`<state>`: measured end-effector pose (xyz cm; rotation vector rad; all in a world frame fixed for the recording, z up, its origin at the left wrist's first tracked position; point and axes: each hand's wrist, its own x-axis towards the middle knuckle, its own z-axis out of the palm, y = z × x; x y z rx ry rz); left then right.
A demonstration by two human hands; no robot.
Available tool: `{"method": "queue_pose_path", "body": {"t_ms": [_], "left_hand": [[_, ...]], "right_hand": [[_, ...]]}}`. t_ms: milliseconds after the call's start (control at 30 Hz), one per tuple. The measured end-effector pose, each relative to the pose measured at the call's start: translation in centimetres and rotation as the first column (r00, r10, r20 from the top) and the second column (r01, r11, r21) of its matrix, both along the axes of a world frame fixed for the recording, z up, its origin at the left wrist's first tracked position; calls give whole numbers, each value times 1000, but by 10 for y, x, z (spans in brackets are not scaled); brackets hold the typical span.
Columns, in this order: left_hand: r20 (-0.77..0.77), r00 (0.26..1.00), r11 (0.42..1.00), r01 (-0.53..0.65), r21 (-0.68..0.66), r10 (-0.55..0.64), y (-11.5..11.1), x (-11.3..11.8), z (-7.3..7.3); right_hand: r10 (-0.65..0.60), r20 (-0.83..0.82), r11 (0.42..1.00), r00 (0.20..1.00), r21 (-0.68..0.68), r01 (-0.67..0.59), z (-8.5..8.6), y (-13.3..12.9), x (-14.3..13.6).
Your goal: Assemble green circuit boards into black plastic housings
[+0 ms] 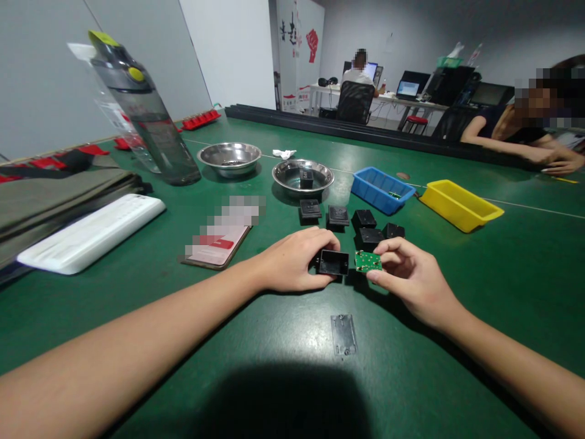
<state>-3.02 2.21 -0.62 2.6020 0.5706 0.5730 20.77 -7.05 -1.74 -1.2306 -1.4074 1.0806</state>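
My left hand (pixel 304 259) is closed around a small black plastic case (pixel 334 263), whose hollow side faces me. Between the thumb and fingers of my right hand (pixel 409 268) is a green circuit board (pixel 368 261), just right of the case and apart from it. A flat black cover plate (pixel 343 335) lies on the table nearer to me. Beyond my hands stand several more black cases (pixel 369 236), some of them in pairs or stacked close together.
Two steel bowls (pixel 230 167) stand further back; the right one holds a black case (pixel 306 178). A blue bin (pixel 381 194) and yellow bin (pixel 461 210) sit to the right. Leftward are a phone (pixel 223 238), a white power bank-like slab (pixel 94 235) and a water bottle (pixel 155 122). Another person's arms (pixel 507 152) rest opposite.
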Motion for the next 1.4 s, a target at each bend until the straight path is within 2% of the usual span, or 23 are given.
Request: {"method": "queue_pose_path", "body": {"t_ms": [167, 533, 767, 1033, 1400], "left_hand": [[-10, 1000, 1000, -15, -16, 15, 0, 0, 0], [-26, 999, 1000, -21, -13, 21, 0, -1, 3], [-35, 999, 1000, -16, -18, 15, 0, 0, 3], [-27, 1000, 1000, -6, -10, 5, 0, 0, 3], [25, 1000, 1000, -7, 1, 7, -1, 0, 3]], "right_hand": [[-20, -22, 999, 1000, -26, 19, 1, 0, 0], [-68, 70, 997, 995, -36, 71, 5, 6, 1], [-37, 150, 999, 988, 3, 37, 8, 5, 1], [-107, 198, 994, 974, 44, 100, 8, 5, 4], [-122, 244, 992, 962, 61, 110, 8, 3, 3]]}}
